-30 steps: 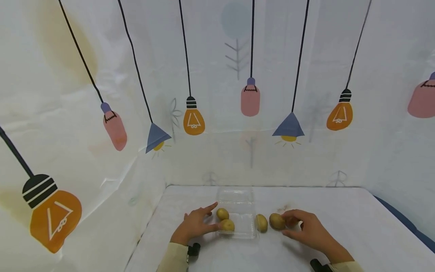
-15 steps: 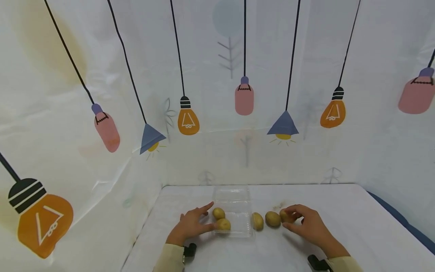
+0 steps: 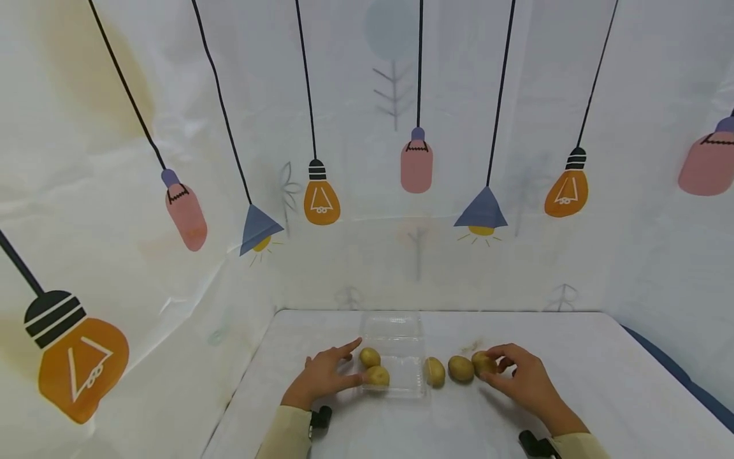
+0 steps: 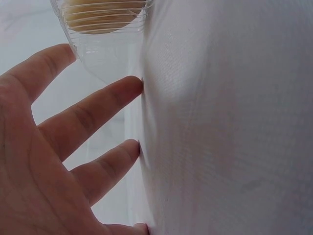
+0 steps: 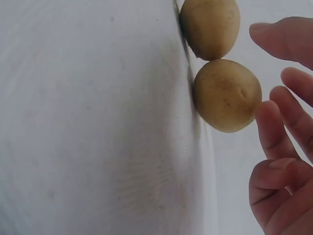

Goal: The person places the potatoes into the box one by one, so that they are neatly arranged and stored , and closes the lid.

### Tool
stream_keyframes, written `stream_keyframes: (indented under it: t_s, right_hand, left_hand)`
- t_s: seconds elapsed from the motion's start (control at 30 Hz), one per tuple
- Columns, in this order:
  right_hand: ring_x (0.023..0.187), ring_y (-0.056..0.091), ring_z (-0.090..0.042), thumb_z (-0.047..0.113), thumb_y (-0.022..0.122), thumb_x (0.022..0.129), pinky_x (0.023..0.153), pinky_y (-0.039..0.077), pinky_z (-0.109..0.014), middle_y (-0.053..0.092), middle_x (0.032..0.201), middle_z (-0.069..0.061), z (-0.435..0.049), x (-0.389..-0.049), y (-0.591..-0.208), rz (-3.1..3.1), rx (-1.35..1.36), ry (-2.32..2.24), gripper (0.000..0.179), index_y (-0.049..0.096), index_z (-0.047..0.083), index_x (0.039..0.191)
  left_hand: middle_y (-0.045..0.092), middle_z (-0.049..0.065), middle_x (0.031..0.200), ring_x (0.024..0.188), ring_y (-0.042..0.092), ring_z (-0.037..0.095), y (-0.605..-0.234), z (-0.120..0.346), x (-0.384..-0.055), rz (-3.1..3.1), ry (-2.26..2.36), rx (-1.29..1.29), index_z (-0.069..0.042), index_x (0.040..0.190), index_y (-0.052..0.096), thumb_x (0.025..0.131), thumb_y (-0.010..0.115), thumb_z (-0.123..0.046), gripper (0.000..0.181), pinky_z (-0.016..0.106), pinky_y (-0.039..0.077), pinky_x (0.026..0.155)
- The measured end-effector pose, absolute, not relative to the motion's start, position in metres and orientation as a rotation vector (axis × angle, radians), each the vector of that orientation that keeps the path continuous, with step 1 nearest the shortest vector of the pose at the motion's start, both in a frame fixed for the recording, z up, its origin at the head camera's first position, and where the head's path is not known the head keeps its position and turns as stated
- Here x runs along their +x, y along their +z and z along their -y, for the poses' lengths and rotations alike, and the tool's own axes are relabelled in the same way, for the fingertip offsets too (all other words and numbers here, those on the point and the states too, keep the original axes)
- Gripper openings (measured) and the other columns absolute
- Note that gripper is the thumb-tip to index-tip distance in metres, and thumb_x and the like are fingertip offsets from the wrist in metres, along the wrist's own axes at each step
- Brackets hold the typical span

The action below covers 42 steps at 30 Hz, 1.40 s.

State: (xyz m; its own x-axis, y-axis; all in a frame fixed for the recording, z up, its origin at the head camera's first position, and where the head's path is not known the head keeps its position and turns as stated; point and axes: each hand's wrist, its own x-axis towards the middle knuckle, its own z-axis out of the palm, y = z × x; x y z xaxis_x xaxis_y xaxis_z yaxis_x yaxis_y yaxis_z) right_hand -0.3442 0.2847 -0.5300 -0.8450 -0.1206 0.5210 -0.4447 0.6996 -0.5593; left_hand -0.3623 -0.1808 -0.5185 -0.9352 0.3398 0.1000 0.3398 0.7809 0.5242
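A clear plastic clamshell box (image 3: 410, 379) lies with its lid spread back on the table, two potatoes (image 3: 369, 357) at its left side. My left hand (image 3: 323, 376) rests at that side, thumb by the nearer potato. Its spread fingers (image 4: 105, 105) reach the box wall and the tabletop in the left wrist view. Right of the box, three potatoes sit in a row, the middle one (image 3: 460, 369) among them. My right hand (image 3: 524, 379) is at the end potato (image 3: 483, 363). In the right wrist view a fingertip touches one potato (image 5: 227, 95), with the thumb apart.
A white-covered table (image 3: 395, 433) runs back to a white curtain (image 3: 367, 268) printed with hanging lamps. Another such sheet stands along the left. A dark blue strip (image 3: 676, 370) shows beyond the table's right edge.
One second ago two potatoes showed right of the box; a third now shows at my right fingertips. The left hand has kept its place by the box. The head view has shifted slightly.
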Motion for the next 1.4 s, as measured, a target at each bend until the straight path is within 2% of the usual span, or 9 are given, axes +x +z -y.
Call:
stream_keyframes:
  t_s: [0.23, 0.5, 0.77, 0.9, 1.1, 1.4]
  right_hand:
    - [0.081, 0.066, -0.009, 0.03, 0.098, 0.076, 0.065, 0.05, -0.028, 0.071, 0.107, 0.007, -0.2883, -0.3446, -0.5304, 2.438, 0.4, 0.909, 0.043, 0.076, 0.02, 0.112]
    - [0.089, 0.069, -0.018, 0.042, 0.095, 0.079, 0.068, 0.052, -0.03, 0.071, 0.121, -0.001, -0.2914, -0.3467, -0.5316, 2.551, 0.317, 0.939, 0.051, 0.074, 0.021, 0.121]
    - [0.095, 0.073, -0.023, 0.041, 0.094, 0.08, 0.077, 0.058, -0.044, 0.068, 0.131, -0.013, -0.291, -0.3459, -0.5298, 2.659, 0.266, 0.992, 0.056, 0.073, 0.017, 0.126]
    - [0.096, 0.074, -0.021, 0.038, 0.094, 0.082, 0.084, 0.059, -0.051, 0.07, 0.132, -0.012, -0.2916, -0.3458, -0.5307, 2.68, 0.285, 1.01, 0.054, 0.072, 0.019, 0.127]
    - [0.096, 0.075, -0.014, 0.036, 0.093, 0.082, 0.087, 0.058, -0.047, 0.071, 0.133, -0.007, -0.293, -0.3465, -0.5317, 2.694, 0.284, 1.012, 0.054, 0.071, 0.021, 0.129]
    - [0.091, 0.075, -0.009, 0.033, 0.094, 0.082, 0.087, 0.059, -0.046, 0.073, 0.127, -0.006, -0.2923, -0.3483, -0.5338, 2.659, 0.327, 0.986, 0.048, 0.073, 0.022, 0.123]
  left_hand:
    - [0.071, 0.003, 0.132, 0.136, 0.056, 0.038, -0.5167, 0.1792, -0.3631, 2.967, -0.856, -0.557, -0.034, 0.162, 0.045, 0.085, 0.068, -0.08, 0.093, 0.093, 0.02, 0.097]
    - [0.071, 0.003, 0.132, 0.136, 0.056, 0.04, -0.515, 0.1786, -0.3628, 2.973, -0.84, -0.554, -0.036, 0.162, 0.045, 0.086, 0.07, -0.076, 0.089, 0.093, 0.02, 0.097]
    - [0.071, 0.002, 0.134, 0.138, 0.054, 0.039, -0.5161, 0.1789, -0.3621, 2.982, -0.864, -0.54, -0.037, 0.162, 0.044, 0.085, 0.069, -0.079, 0.091, 0.093, 0.018, 0.098]
    - [0.071, 0.002, 0.134, 0.139, 0.053, 0.04, -0.5189, 0.1789, -0.3625, 2.98, -0.871, -0.54, -0.036, 0.163, 0.044, 0.085, 0.069, -0.078, 0.092, 0.093, 0.017, 0.098]
    - [0.071, 0.002, 0.134, 0.14, 0.052, 0.042, -0.5208, 0.1779, -0.3639, 2.98, -0.873, -0.548, -0.037, 0.163, 0.043, 0.086, 0.069, -0.078, 0.091, 0.093, 0.017, 0.099]
    - [0.071, 0.002, 0.135, 0.142, 0.048, 0.046, -0.5178, 0.1786, -0.3614, 2.986, -0.855, -0.532, -0.035, 0.163, 0.044, 0.085, 0.068, -0.08, 0.093, 0.092, 0.018, 0.1]
